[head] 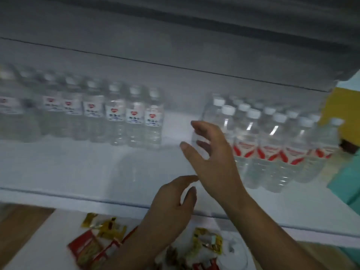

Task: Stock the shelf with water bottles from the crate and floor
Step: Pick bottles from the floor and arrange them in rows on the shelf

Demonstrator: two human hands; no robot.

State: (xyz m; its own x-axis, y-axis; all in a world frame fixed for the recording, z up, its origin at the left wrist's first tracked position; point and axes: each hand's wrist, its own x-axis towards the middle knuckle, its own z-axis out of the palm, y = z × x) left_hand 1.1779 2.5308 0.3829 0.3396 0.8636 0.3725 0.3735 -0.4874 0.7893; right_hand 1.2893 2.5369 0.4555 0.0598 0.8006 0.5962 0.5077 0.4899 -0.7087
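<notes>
The white shelf [78, 168] carries two groups of clear water bottles with white caps. To the right of the right hand [212, 158] stands a packed cluster of bottles with red-patterned labels [272, 151], several rows deep, all upright and touching one another. The nearest bottle of that cluster [212, 115] stands just behind the fingers; the picture is too blurred to tell whether the fingers touch it. Well to the left of both hands, a single row of bottles with white labels bearing a red heart mark [134, 117] runs along the back of the shelf, fading into blur at the far left. A bare stretch of shelf lies between the two groups.

The right hand reaches over the shelf, its fingers spread wide and gently bent, thumb apart from them, holding nothing that shows. The left hand [173, 203] hangs lower, at the shelf's front edge, fingers loosely curled and empty. Below the left hand, on a lower surface, lie red and yellow snack packets [103, 236].
</notes>
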